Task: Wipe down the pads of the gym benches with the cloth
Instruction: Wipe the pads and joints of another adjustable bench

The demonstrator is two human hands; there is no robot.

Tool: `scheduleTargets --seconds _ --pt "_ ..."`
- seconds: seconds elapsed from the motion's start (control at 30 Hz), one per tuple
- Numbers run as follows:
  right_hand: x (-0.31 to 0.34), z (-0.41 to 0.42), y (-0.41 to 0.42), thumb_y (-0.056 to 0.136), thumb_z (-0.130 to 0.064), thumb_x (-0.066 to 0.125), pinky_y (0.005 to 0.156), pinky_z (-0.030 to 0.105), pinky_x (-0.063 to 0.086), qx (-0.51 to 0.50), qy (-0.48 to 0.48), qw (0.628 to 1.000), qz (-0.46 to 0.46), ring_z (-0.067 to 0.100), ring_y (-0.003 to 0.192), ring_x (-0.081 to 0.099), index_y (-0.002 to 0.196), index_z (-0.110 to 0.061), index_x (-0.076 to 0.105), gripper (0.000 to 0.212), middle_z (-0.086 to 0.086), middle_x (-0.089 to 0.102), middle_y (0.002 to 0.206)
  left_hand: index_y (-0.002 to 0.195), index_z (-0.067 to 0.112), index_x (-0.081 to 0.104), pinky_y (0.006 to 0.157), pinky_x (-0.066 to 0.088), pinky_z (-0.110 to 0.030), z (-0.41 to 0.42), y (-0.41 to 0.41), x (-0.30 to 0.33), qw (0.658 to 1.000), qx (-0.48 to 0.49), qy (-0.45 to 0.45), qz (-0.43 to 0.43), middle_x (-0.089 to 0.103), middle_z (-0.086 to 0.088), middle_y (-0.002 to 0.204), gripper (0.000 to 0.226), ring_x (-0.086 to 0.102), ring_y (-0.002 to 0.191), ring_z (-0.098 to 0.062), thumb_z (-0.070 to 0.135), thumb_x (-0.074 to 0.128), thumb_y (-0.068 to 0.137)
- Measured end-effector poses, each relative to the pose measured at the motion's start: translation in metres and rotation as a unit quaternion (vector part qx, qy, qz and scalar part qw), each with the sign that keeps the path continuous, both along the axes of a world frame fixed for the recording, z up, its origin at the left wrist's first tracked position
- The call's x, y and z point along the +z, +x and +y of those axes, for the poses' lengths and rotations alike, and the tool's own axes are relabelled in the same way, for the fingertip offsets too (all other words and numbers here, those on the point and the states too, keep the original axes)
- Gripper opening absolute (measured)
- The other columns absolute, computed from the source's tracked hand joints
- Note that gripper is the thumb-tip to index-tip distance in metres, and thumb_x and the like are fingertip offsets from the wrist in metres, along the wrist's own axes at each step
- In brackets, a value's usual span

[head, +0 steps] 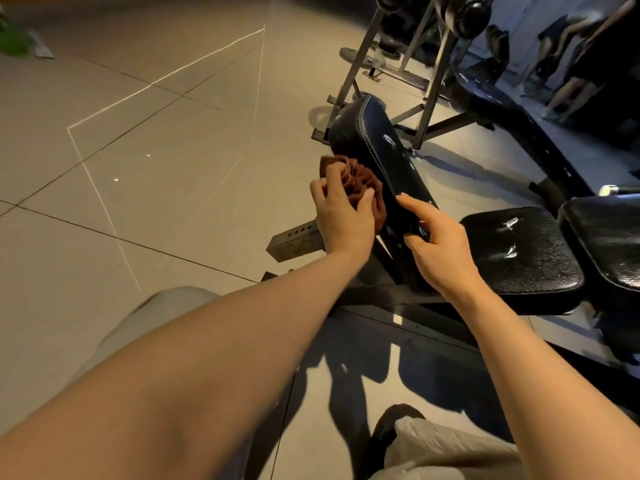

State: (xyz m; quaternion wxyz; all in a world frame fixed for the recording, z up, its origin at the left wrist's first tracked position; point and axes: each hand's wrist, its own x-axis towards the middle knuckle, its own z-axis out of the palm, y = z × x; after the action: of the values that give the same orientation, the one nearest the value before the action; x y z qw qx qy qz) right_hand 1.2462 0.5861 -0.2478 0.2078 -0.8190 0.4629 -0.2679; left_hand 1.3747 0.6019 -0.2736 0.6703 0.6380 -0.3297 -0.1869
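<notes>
Cloth: we see a rust-brown cloth (360, 185) bunched against the left edge of the back pad (384, 157).
Left hand: our left hand (341, 216) grips the cloth, fingers curled round the bunch, pressing it to the pad's side.
Right hand: our right hand (438, 244) rests on the near end of the back pad, fingers straight and spread, clamped on nothing.
Back pad: black stitched leather, its long axis running away from us toward the rack (426, 84), tilted up at the far end.
Seat pad: a square black seat pad (523, 254) lies just right of the back pad's near end, glossy with bright streaks.
Second bench: another black pad (609, 237) sits right of the seat pad, cut by the picture's edge.
Floor: large grey tiles (138, 150) spread left of the back pad, crossed by thin pale lines.
Rack: a steel frame stands beyond the back pad's far end, holding dark weights (467, 12) at the top.
</notes>
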Motion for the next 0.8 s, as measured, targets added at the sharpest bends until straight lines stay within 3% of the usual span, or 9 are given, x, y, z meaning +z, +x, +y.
scheduleTargets --seconds 0.13,0.2,0.3,0.4,0.53,0.6,0.7,0.8 --pt "0.002 0.001 0.0 0.088 0.01 0.052 0.116 0.039 0.032 0.005 0.021 1.0 -0.009 0.01 0.139 0.034 0.14 -0.024 0.049 0.062 -0.007 0.046 0.146 0.13 0.02 0.038 0.099 0.048 -0.039 0.004 -0.006 -0.025 0.989 -0.104 0.086 0.057 0.045 -0.008 0.129 0.046 0.049 0.12 -0.024 0.019 0.063 0.091" --pt "0.004 0.002 0.0 0.089 0.009 0.053 0.115 0.038 0.033 0.004 0.029 1.0 -0.009 0.01 0.138 0.036 0.14 -0.024 0.049 0.061 -0.007 0.046 0.146 0.125 0.019 0.037 0.097 0.048 -0.037 0.007 -0.004 -0.022 0.991 -0.087 0.078 0.06 0.045 -0.007 0.127 0.041 0.049 0.116 -0.019 0.021 0.061 0.092" --pt "0.007 0.004 0.002 0.091 0.005 0.055 0.113 0.036 0.036 -0.002 0.033 0.999 -0.018 0.01 0.135 0.039 0.138 -0.025 0.051 0.056 -0.007 0.048 0.143 0.125 0.016 0.038 0.092 0.044 -0.027 0.007 0.004 -0.001 1.0 0.002 -0.011 0.027 0.042 -0.008 0.128 0.038 0.045 0.111 -0.011 0.021 0.059 0.094" --pt "0.009 0.004 0.006 0.092 0.002 0.055 0.109 0.029 0.037 -0.016 0.02 0.999 -0.028 0.005 0.129 0.041 0.135 -0.023 0.054 0.05 -0.005 0.053 0.14 0.129 0.017 0.039 0.091 0.041 -0.022 -0.001 0.013 0.003 1.0 -0.02 -0.011 -0.007 0.042 -0.007 0.13 0.042 0.047 0.117 -0.015 0.02 0.061 0.092" --pt "0.009 0.003 0.008 0.092 0.001 0.056 0.109 0.035 0.041 -0.027 0.005 0.999 -0.033 0.006 0.124 0.046 0.131 -0.02 0.058 0.045 -0.003 0.057 0.134 0.122 0.021 0.041 0.101 0.047 -0.038 0.001 0.009 -0.017 0.994 -0.076 0.062 0.054 0.047 -0.006 0.125 0.039 0.049 0.112 -0.016 0.02 0.064 0.09" --pt "0.01 0.003 0.008 0.092 0.001 0.056 0.107 0.038 0.044 -0.026 -0.007 0.999 -0.031 0.011 0.123 0.05 0.131 -0.019 0.058 0.043 -0.002 0.059 0.131 0.121 0.019 0.041 0.098 0.047 -0.036 0.004 0.009 -0.011 0.998 -0.038 0.034 0.035 0.046 -0.004 0.123 0.037 0.047 0.106 -0.01 0.022 0.062 0.091" --pt "0.011 0.003 0.014 0.092 -0.001 0.058 0.103 0.031 0.043 -0.023 -0.031 0.999 -0.028 0.008 0.118 0.051 0.131 -0.018 0.058 0.042 -0.003 0.06 0.126 0.129 0.016 0.04 0.092 0.043 -0.025 0.003 0.02 0.012 0.998 0.022 -0.054 -0.007 0.045 -0.005 0.13 0.043 0.049 0.116 -0.015 0.025 0.061 0.093" --pt "0.011 0.002 0.021 0.091 -0.003 0.06 0.101 0.027 0.042 -0.023 -0.058 0.998 -0.02 0.005 0.115 0.049 0.128 -0.016 0.059 0.039 -0.009 0.057 0.121 0.129 0.015 0.044 0.094 0.046 -0.028 -0.002 0.026 0.017 0.997 0.004 -0.042 -0.07 0.044 -0.006 0.13 0.044 0.049 0.12 -0.019 0.019 0.064 0.09"
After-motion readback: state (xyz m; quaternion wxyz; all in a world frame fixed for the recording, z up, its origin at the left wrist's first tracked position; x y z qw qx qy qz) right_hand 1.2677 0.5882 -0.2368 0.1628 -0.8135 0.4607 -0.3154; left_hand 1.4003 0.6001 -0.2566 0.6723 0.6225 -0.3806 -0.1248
